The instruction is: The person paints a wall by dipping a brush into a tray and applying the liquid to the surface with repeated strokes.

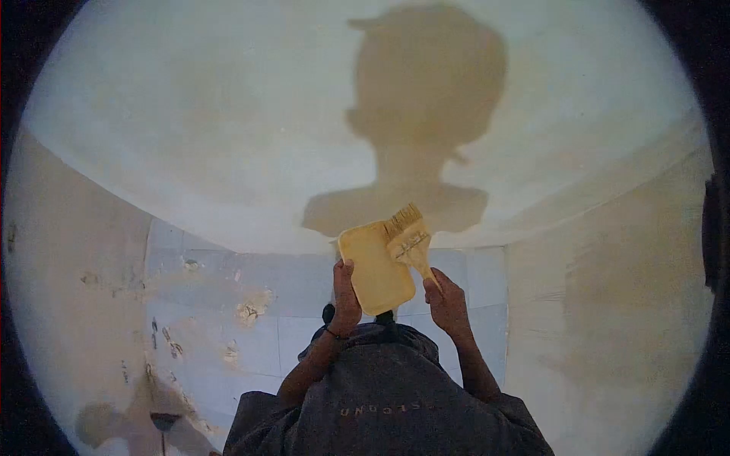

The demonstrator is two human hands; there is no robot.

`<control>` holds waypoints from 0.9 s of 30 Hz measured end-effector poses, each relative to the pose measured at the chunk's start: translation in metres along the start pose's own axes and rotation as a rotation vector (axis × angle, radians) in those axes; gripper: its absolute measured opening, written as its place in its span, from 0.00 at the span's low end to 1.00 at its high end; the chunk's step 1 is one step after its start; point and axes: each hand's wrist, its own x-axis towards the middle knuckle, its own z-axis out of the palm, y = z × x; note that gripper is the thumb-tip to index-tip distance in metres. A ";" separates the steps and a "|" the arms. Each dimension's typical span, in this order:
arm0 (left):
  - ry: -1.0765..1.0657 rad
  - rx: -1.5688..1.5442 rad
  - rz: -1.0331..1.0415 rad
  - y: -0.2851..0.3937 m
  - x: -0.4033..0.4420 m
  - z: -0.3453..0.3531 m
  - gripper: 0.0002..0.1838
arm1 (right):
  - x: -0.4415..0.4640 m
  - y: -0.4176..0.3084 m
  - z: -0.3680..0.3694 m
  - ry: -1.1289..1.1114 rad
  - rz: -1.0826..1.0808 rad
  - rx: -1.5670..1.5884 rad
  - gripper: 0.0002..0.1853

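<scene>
My left hand [347,298] grips the left edge of a shallow yellowish tray [375,275] with rounded corners, held up in front of my chest. In my right hand [447,302] is the handle of a wide paintbrush [411,242], its bristles pointing up and slightly left. The brush head overlaps the tray's upper right corner; whether the two touch, I cannot tell. Pale, dried-looking material coats the brush. Both hands are closed round what they hold.
A pale wall [228,152] rises ahead with my head-and-shoulders shadow [430,83] on it. Side walls [84,251] stand left and right. The tiled floor [304,289] has crusty splatters [253,306]. At lower left is a dark tool-like thing [163,420], partly in shadow.
</scene>
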 end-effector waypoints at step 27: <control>0.016 0.051 -0.015 0.011 0.038 -0.024 0.28 | -0.001 -0.024 -0.003 -0.034 0.198 -0.075 0.16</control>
